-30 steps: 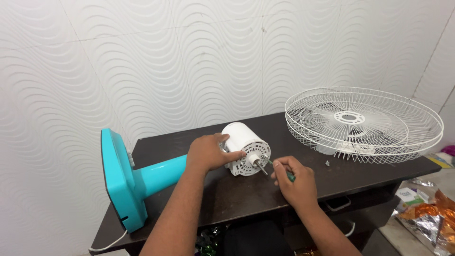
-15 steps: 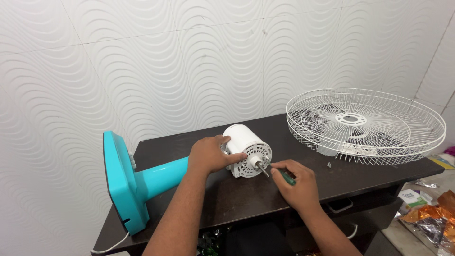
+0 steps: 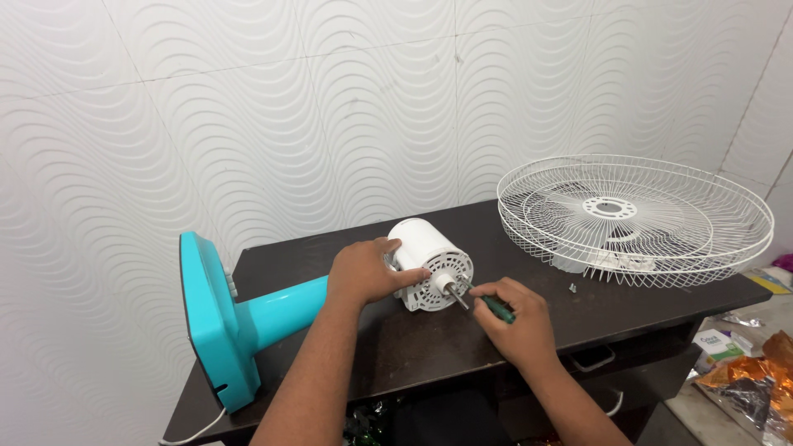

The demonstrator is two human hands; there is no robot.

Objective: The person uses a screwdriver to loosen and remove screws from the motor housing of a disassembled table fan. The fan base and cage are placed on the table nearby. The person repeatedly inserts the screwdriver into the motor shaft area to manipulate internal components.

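Dark table [image 3: 413, 355]: left hand [image 3: 363, 271] fingers round white fan motor [image 3: 429, 263], right hand [image 3: 516, 318] fingers closed on mostly hidden green screwdriver [image 3: 498, 308].

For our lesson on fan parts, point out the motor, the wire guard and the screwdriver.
motor [image 3: 429, 256]: head view, on its white casing.
wire guard [image 3: 636, 216]: head view, on the wire spokes near the hub.
screwdriver [image 3: 498, 307]: head view, on its green handle.
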